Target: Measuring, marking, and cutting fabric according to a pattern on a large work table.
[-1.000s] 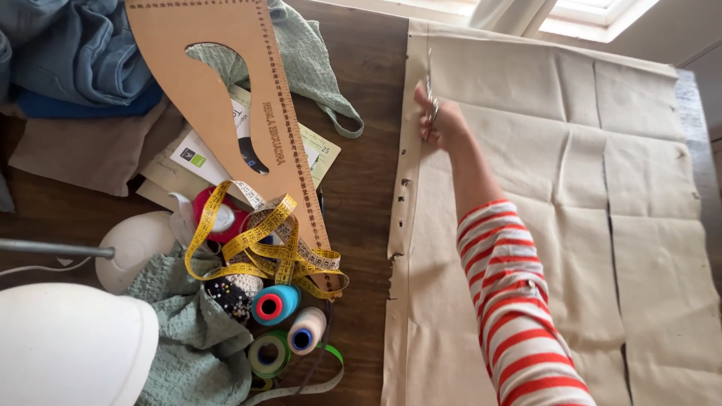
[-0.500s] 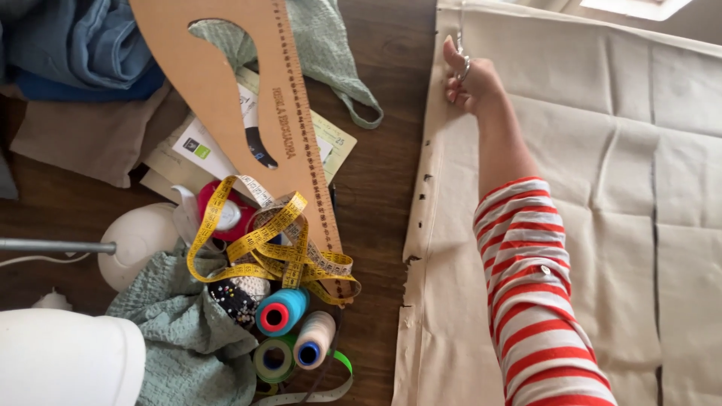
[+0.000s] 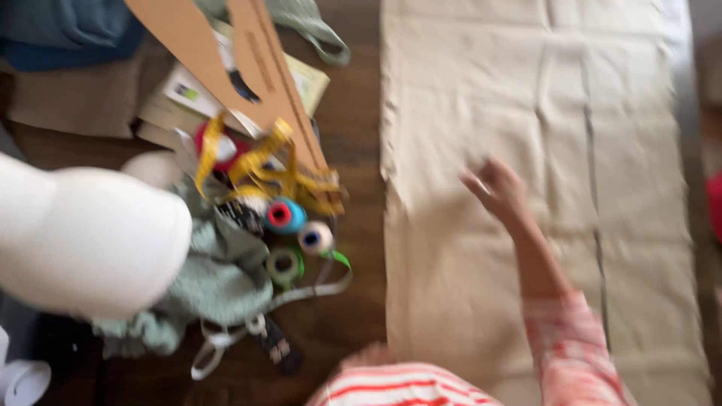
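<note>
Here the right hand [image 3: 498, 189] lies over the beige cloth [image 3: 624, 150], reaching out from a red-and-white striped sleeve [image 3: 568, 353]; motion blur smears the picture, so whether its fingers [image 3: 474, 180] are spread or pinching something cannot be told; something small and pale glints at them, too blurred to name. The cloth is spread flat along the right side of the dark wooden desk [image 3: 361, 105], creased in long folds, its ragged left edge running down the middle of the desk; the hand sits roughly at the cloth's centre, a little nearer that left edge. The left hand is not in view.

On the left half of the desk lies a heap of sewing things; a tan curved pattern ruler [image 3: 263, 68] slants down from the far edge, its lower tip over a tangled yellow measuring tape [image 3: 259, 162]; just below the tape stand spools of thread, a blue one with a red core [image 3: 284, 216], a pale one [image 3: 316, 237] and a green one [image 3: 284, 265], close together. A pale green knitted fabric [image 3: 210, 286] lies bunched beneath them, near the desk's near-left corner; a large white rounded shape [image 3: 83, 240] fills the left foreground, out of focus; blue cloth [image 3: 68, 30] sits at the far-left corner.
</note>
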